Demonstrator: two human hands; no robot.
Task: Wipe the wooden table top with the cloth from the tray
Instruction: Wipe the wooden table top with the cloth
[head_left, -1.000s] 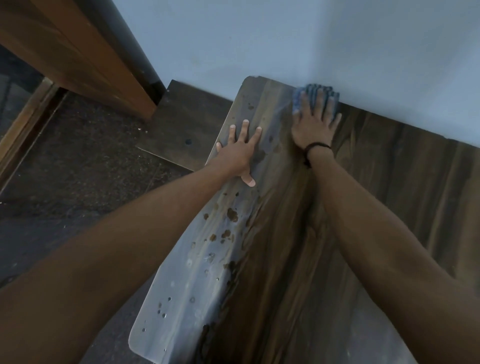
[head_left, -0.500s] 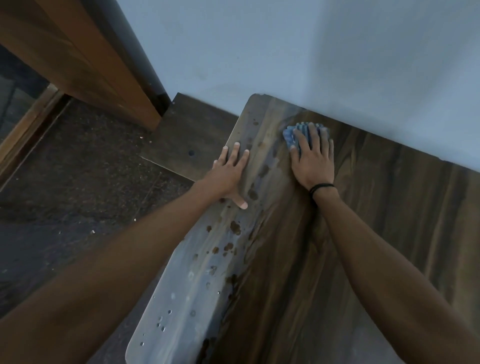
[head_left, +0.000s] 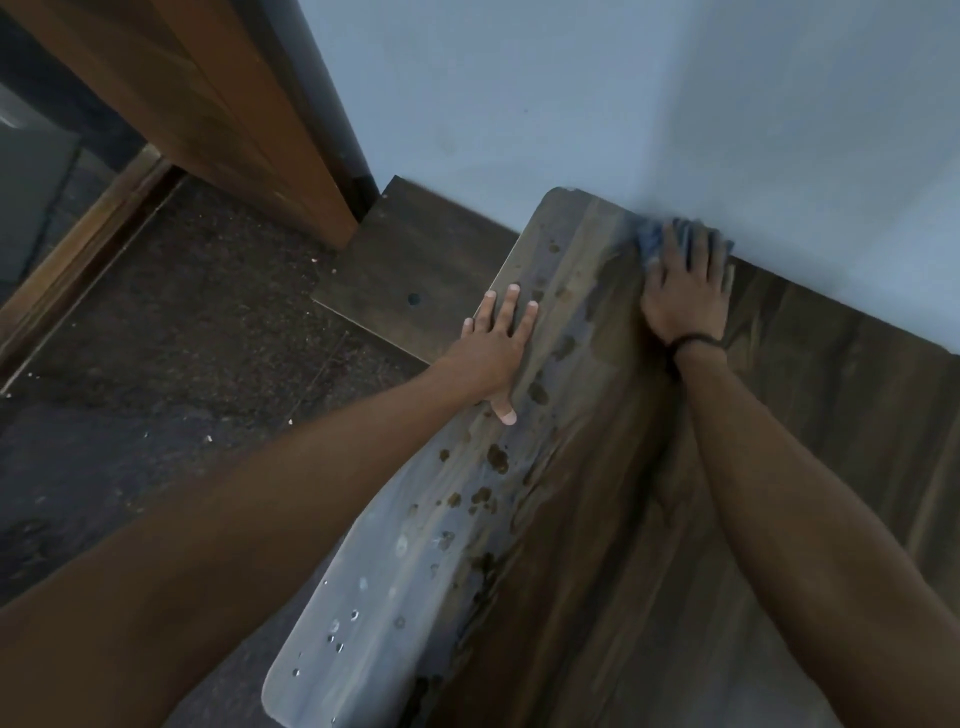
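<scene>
The right hand (head_left: 685, 301), fingers spread flat, presses the crumpled blue cloth (head_left: 649, 243) onto the dark wooden worktop (head_left: 597, 519), having pushed it back up to the pale blue wall (head_left: 623, 104). The left hand (head_left: 493, 353) lies flat, bracing beside the spotted, apparently unwiped left strip. No tray shows.

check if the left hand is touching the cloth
Apart. The head view shows the left hand flat on the table top, bare wood between it and the cloth under the right hand.
</scene>
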